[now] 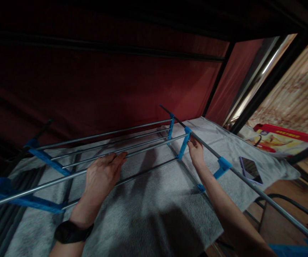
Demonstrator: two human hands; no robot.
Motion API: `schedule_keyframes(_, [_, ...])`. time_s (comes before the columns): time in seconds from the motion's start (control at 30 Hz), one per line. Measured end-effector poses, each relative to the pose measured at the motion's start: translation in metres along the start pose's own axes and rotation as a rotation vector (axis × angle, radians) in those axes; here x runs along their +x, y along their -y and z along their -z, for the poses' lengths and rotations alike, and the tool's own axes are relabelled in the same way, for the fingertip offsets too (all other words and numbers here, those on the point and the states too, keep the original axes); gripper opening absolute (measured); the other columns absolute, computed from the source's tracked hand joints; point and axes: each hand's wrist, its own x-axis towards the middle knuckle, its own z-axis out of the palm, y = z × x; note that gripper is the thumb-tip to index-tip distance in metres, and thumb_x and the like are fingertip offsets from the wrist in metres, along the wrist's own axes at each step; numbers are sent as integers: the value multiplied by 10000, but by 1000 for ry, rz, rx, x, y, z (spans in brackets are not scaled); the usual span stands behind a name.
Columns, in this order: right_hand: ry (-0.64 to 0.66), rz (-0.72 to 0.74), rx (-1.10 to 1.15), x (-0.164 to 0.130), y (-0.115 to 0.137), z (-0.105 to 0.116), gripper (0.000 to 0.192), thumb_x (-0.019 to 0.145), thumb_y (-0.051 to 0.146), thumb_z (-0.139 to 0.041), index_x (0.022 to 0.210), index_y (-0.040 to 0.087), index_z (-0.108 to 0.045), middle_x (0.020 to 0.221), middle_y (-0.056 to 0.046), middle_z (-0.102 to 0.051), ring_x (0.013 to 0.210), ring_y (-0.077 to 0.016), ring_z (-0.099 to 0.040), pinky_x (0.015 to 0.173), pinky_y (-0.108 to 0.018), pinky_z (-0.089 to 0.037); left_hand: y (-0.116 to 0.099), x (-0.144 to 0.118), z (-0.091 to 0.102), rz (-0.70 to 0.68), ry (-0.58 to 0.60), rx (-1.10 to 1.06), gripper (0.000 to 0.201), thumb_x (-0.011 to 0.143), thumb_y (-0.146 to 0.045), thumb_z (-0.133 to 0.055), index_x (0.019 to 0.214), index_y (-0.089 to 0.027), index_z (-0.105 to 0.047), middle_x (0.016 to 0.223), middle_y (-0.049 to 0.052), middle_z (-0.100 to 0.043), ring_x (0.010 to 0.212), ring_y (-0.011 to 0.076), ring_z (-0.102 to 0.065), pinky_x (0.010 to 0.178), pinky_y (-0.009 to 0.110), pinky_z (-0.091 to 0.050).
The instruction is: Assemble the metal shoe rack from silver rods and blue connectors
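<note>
A rack frame of thin metal tubes joined by blue plastic brackets lies across the light grey cloth (pixel 154 203). My left hand (pixel 104 173), with a dark watch on its wrist, is closed around a metal tube (pixel 46 184) near the middle of the rack. On the right, my right hand (pixel 196 150) pinches beside a blue bracket (pixel 183 145), just under a long dark pole (pixel 207 146). The fingertips are partly hidden, so whether they hold the bracket or a tube end is unclear. Another blue bracket (pixel 223 165) sits lower on that pole.
A phone (pixel 251 169) lies on the cloth at the right. Several dark tubes (pixel 17 192) lie together at the left. A dark metal post (pixel 218 80) and red sheeting (pixel 116 92) stand behind. A colourful red-edged box (pixel 282 139) is at the far right.
</note>
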Motion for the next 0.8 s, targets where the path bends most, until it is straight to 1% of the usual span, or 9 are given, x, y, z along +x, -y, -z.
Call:
schedule_keyframes(0.17, [-23, -7, -29, -2, 0, 0, 399, 805, 393, -585, 1105, 190, -753, 1068, -86, -784, 1023, -275, -694, 1041, -457, -520, 1, 0, -3, 1, 1, -30, 510, 1081, -447, -336, 1263, -216, -752, 857, 97, -743, 756, 263, -684, 661, 350, -461])
schedule_keyframes(0.23, [-35, -25, -34, -2, 2, 0, 390, 792, 383, -581, 1079, 183, -753, 1076, -96, -778, 1019, -281, -693, 1037, -464, -519, 2, 0, -5, 5, 10, -42, 505, 1080, -447, -340, 1263, -216, -750, 880, 96, -752, 765, 262, -691, 662, 348, -462])
schedule_keyframes(0.33, [-34, -35, -34, -3, 5, -1, 420, 788, 373, -576, 1112, 169, -751, 1110, -111, -772, 1030, -288, -691, 1039, -465, -516, 1, 0, -6, 23, 24, -59, 502, 1077, -449, -348, 1254, -212, -753, 904, 98, -760, 778, 256, -701, 656, 341, -466])
schedule_keyframes(0.4, [-31, -36, -36, -3, 6, 0, 423, 788, 365, -579, 1119, 166, -752, 1106, -110, -774, 1034, -286, -689, 1042, -456, -512, 1, 1, -5, 35, 36, -61, 500, 1075, -451, -355, 1251, -210, -755, 908, 98, -762, 776, 252, -706, 647, 334, -464])
schedule_keyframes(0.5, [-15, -35, -9, -3, 8, 1, 366, 767, 366, -592, 1039, 185, -757, 1044, -85, -781, 1023, -272, -684, 1032, -431, -508, -2, 3, 0, 51, 60, -39, 485, 1073, -443, -365, 1237, -211, -759, 923, 97, -769, 787, 261, -719, 646, 337, -464])
schedule_keyframes(0.57, [3, -40, 16, -1, 9, 2, 330, 754, 378, -602, 984, 193, -750, 995, -70, -781, 1028, -267, -680, 1027, -422, -504, -6, 3, 3, 57, 75, -27, 466, 1071, -428, -375, 1234, -211, -755, 955, 101, -776, 829, 278, -728, 675, 352, -477])
schedule_keyframes(0.63, [4, -54, 21, 0, 10, 3, 323, 749, 390, -606, 963, 191, -743, 987, -70, -778, 1045, -268, -674, 1040, -429, -493, -10, 1, 4, 68, 77, -24, 440, 1067, -416, -398, 1244, -214, -746, 990, 106, -780, 869, 295, -728, 716, 374, -492])
schedule_keyframes(0.7, [-2, -66, 21, -2, 10, 3, 367, 748, 389, -603, 1019, 182, -736, 1044, -87, -772, 1073, -270, -666, 1056, -445, -484, -14, -1, 4, 83, 70, -21, 405, 1056, -404, -440, 1256, -217, -739, 998, 109, -778, 881, 308, -721, 752, 396, -500])
schedule_keyframes(0.8, [8, -61, -1, -19, 9, 2, 532, 776, 370, -585, 1265, 175, -661, 1241, -133, -714, 1158, -273, -643, 1061, -466, -491, -21, -4, 5, 94, 86, -5, 343, 1037, -305, -493, 1280, -221, -721, 986, 114, -767, 894, 309, -708, 805, 415, -493])
